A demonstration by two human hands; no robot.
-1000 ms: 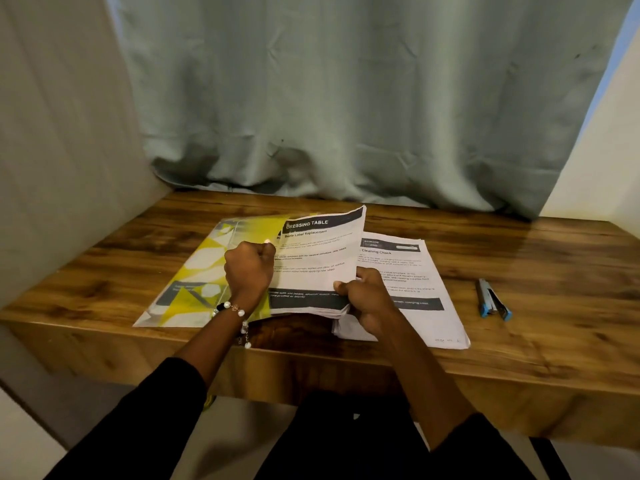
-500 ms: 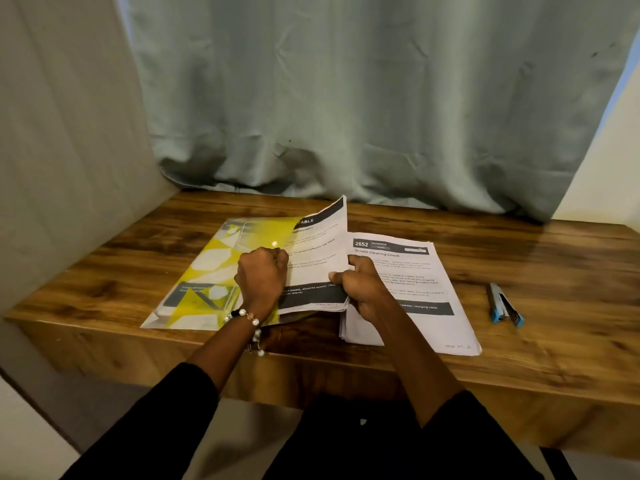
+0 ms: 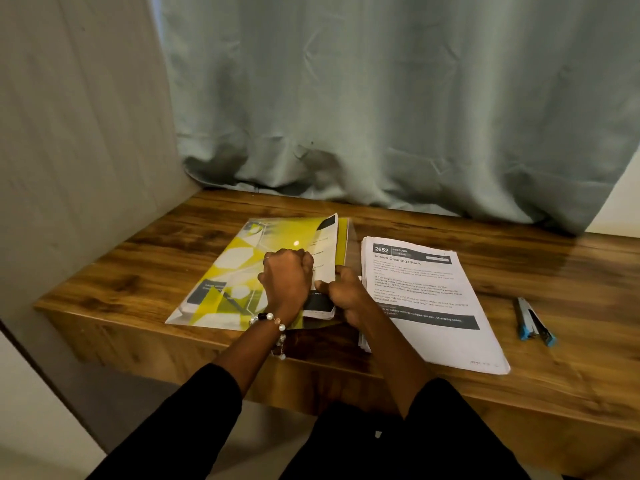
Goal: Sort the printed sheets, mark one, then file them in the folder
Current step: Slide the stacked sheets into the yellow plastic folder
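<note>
A: Which step is in hand?

B: Filing, by my reading. The left hand [image 3: 287, 277] is fisted, apparently on the clear cover of the yellow-patterned plastic folder [image 3: 225, 271]. The right hand [image 3: 341, 294] pinches the near edge of a thin batch of printed white sheets [image 3: 325, 261], partly inside the folder on the wooden desk [image 3: 519, 271].

A: What does the next move call for?

B: Probably pushing the batch fully in, square to the spine, without creasing it. The remaining stack of printed sheets [image 3: 429, 299] lies just right of the folder.

A: Legible text?

B: Top sheet: "2652", "BEDROOM", "Screen Cleaning Check". Body text is too small. A blue-and-black marker [image 3: 533, 322] lies well to the right.
</note>
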